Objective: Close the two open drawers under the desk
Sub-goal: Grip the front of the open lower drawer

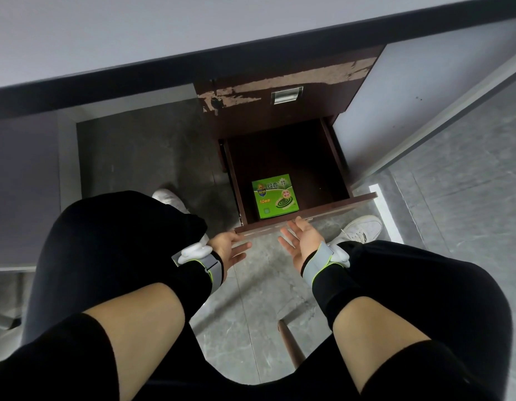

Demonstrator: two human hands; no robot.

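Under the desk [193, 39]: bottom drawer [336, 166] pulled right out, upper drawer [285, 111] looks pushed in
Inside: green box [275, 199], near end
Left hand [229, 248]: fingers loose, touching drawer's near-left corner
Right hand [301, 240]: fingers spread, by front edge, gripping nothing

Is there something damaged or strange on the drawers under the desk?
Yes. The upper drawer front has its dark veneer peeled off in a long ragged strip, showing pale material beneath. The open lower drawer itself looks intact, holding a green box.
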